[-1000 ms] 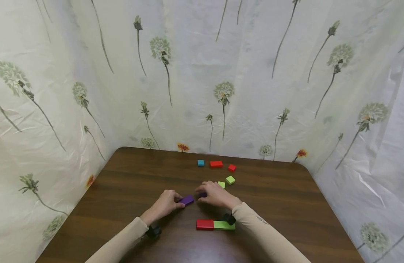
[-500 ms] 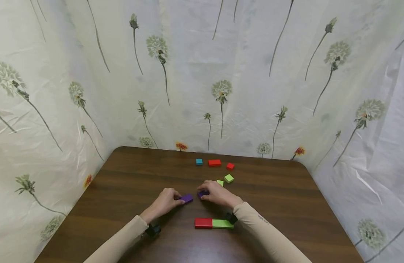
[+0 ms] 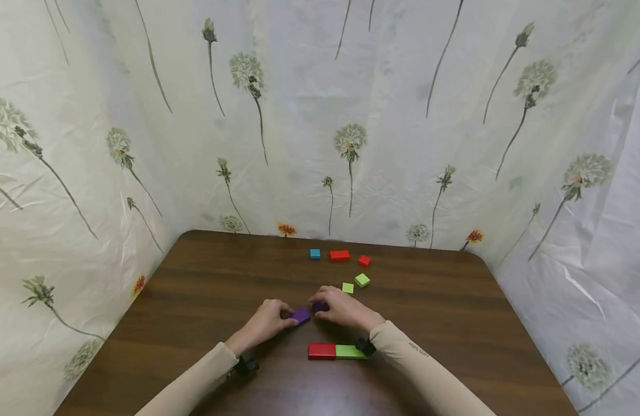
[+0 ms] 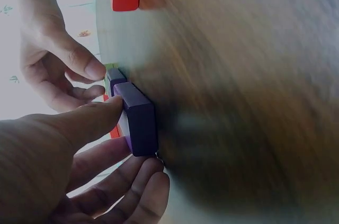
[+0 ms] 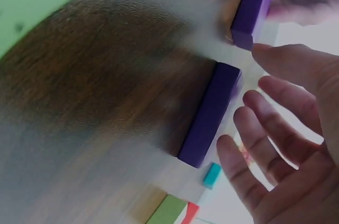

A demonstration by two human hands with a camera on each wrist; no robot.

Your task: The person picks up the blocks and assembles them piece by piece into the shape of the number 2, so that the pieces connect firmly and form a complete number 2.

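Note:
My left hand (image 3: 262, 325) pinches a purple block (image 3: 301, 316) between thumb and fingers, low over the table. In the left wrist view the thumb lies on one side of that block (image 4: 142, 123) and a finger on the other. Just to its right is a second purple block (image 3: 320, 307), partly covered by my right hand (image 3: 344, 308). The right wrist view has this second block (image 5: 209, 115) lying on the table, with the loosely bent, spread fingers of my right hand (image 5: 291, 128) beside it and a gap between. The two blocks stand close, not touching.
Nearer me, a red block (image 3: 322, 351) and a green block (image 3: 349, 352) lie end to end. Beyond the hands are a blue block (image 3: 315, 253), a red block (image 3: 339, 255), a small red one (image 3: 364, 261) and two light green ones (image 3: 362, 280). Patterned curtains surround the table (image 3: 221, 266).
My left hand has moved slightly right with its purple block, narrowing the gap to the second one. My right hand has stayed around the second block with only small shifts.

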